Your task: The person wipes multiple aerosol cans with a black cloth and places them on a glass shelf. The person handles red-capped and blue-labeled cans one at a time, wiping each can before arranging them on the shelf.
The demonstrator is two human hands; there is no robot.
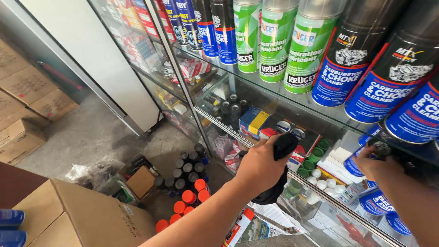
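A black spray can with a black cap [280, 164] sits a little right of the frame's centre, wrapped in the left hand [259, 165], whose fingers close round the can's body so that only the cap at the top and the rounded base below the palm show. It looks like a thin steel aerosol: stiff and smooth-walled, probably slick if dusty, moderately heavy if full, and best taken round the mid-body as here rather than by the cap, which could pull off. Toward the right edge, the right hand [371, 165] curls its fingers over the top of a blue-labelled spray can with a dark cap [357, 161], lying tilted under the glass; the same mid-body hold would suit it, since the dented wall of such a can gives little. Both cans are at the second glass shelf [256, 147] of a metal-framed display cabinet. Above, along the top of the frame, stand green-labelled spray cans [274, 41] and dark cans with blue and red labels [352, 59]. Lower left, on the concrete floor [87, 137], a cluster of black-capped and orange-capped cans [187, 183] stands beside a brown cardboard box [87, 215].
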